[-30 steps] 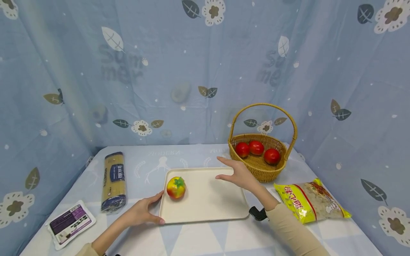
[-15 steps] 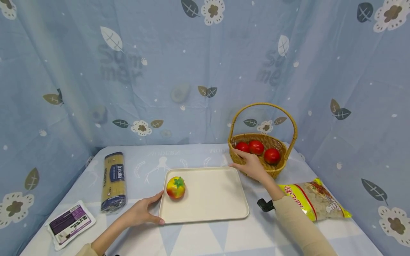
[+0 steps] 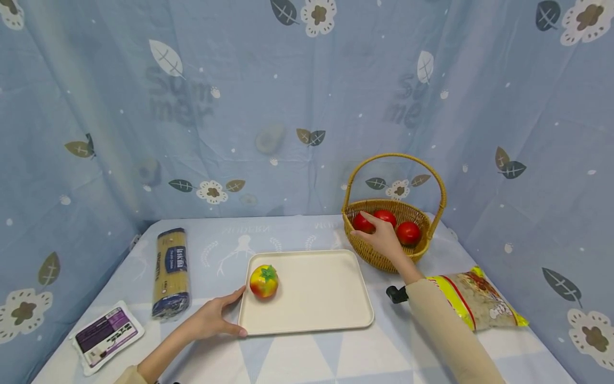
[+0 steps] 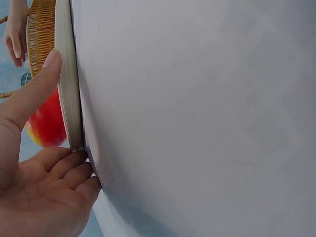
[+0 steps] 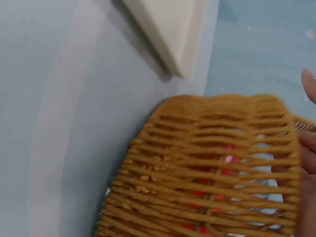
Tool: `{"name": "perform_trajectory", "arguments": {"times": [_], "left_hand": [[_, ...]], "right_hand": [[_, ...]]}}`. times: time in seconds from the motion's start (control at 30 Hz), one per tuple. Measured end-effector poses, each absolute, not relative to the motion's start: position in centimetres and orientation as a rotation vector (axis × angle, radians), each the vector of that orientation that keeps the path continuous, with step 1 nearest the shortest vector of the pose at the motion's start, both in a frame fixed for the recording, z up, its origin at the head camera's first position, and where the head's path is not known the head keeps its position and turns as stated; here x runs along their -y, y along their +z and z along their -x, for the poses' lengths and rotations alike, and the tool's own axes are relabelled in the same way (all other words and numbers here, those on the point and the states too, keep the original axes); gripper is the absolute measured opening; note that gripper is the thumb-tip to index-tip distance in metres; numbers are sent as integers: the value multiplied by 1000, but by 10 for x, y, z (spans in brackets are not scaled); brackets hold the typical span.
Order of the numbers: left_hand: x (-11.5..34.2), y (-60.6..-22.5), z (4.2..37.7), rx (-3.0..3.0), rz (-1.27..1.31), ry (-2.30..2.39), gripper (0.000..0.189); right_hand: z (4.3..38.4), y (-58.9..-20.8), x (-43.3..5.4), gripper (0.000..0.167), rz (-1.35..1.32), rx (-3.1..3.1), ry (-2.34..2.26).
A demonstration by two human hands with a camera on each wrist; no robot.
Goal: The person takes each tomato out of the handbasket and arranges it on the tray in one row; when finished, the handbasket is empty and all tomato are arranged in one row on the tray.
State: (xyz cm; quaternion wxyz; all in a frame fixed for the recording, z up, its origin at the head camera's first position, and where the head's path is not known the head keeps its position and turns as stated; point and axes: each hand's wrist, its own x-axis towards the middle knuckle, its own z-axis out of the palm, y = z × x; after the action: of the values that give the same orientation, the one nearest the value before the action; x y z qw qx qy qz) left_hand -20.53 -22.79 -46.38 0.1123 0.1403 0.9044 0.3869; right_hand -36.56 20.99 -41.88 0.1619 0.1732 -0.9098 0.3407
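Note:
My left hand (image 3: 213,319) holds the left end of a cream rectangular tray (image 3: 316,290), thumb at the near corner and fingers along the side. A red-and-yellow round fruit with a green leafy top (image 3: 263,281) sits on the tray's left part. In the left wrist view, the thumb lies against the tray's wall (image 4: 71,98). My right hand (image 3: 384,240) reaches over the near left rim of a wicker basket (image 3: 371,258). Its thumb and fingers are spread beside the leftmost red round fruit (image 3: 361,223). Two more red fruits (image 3: 408,233) lie in the basket.
The basket's tall handle (image 3: 395,155) arches over the fruits. A yellow noodle bag (image 3: 479,298) lies right, partly behind the right sleeve. A spaghetti pack (image 3: 171,272) and a white-and-purple packet (image 3: 107,337) lie left. A patterned blue curtain (image 3: 297,106) surrounds the table.
My right hand has moved from above the tray, right and away from me, to the basket's leftmost fruit. The left hand and the tray have stayed put.

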Motion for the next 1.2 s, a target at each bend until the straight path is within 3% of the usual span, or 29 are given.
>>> {"name": "perform_trajectory", "arguments": {"times": [0.3, 1.2], "left_hand": [[227, -463, 206, -2663, -424, 1127, 110], [228, -463, 204, -2671, -390, 1118, 110]], "right_hand": [[381, -425, -221, 70, -351, 2582, 1037], [415, -425, -224, 66, -245, 2790, 942]]}}
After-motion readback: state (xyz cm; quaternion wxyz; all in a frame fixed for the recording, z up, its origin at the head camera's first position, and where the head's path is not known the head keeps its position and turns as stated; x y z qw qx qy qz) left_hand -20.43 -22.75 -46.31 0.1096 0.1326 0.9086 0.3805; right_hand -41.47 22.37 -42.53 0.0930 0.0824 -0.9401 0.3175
